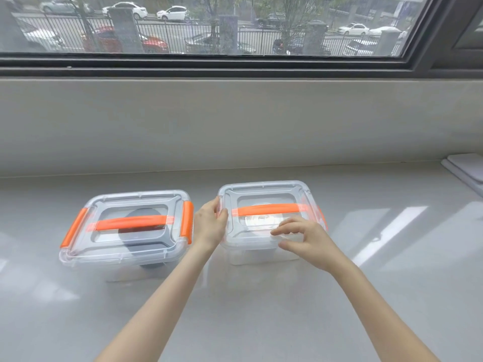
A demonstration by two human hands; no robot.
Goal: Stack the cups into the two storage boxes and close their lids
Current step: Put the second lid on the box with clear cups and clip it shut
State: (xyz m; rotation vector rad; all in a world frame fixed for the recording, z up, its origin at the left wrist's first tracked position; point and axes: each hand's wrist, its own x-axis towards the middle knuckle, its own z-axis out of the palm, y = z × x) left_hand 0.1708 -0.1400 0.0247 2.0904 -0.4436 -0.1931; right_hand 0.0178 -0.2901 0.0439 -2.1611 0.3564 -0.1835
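Two clear storage boxes with orange handles stand side by side on the grey counter. The left box (125, 226) has its lid on and both orange side clasps folded against it; a dark cup (146, 257) shows through its wall. The right box (266, 218) also has its lid on, with clear cups (261, 220) dimly visible under the lid. My left hand (210, 223) grips the right box's left edge, over the clasp there. My right hand (305, 239) rests with spread fingers on the lid's front right part.
The grey counter (261, 309) runs up to a pale wall under a wide window (209, 24). A white flat object (467, 169) lies at the far right edge of the counter.
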